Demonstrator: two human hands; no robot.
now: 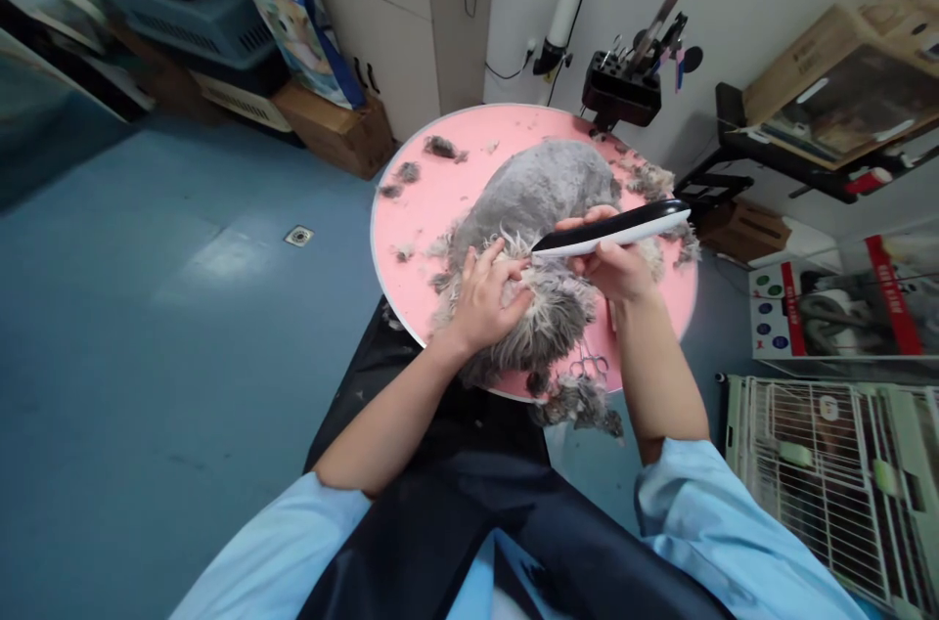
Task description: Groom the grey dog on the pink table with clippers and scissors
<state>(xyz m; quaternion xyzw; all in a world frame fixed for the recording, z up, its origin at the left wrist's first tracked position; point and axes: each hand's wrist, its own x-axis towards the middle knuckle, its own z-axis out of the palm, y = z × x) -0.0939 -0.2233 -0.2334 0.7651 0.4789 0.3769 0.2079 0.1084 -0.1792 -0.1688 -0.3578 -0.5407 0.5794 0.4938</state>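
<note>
A grey dog (543, 185) lies on a round pink table (411, 307), its back clipped short and the fur near me long and shaggy. My right hand (620, 268) grips a black and white hair clipper (616, 227), whose tip touches the fur by the neck. My left hand (488, 297) rests on the shaggy fur beside that tip, fingers spread and partly bent. A pair of scissors (591, 363) lies on the table near its front edge. A clump of cut fur (579, 403) hangs over that edge.
Loose fur tufts (442, 148) are scattered over the table. A dark tool holder (622, 90) on a pole stands at the table's far edge. A cardboard box (337, 131) sits near the cabinet (388, 33). To the right are a wire cage (814, 473) and a wall shelf (778, 160).
</note>
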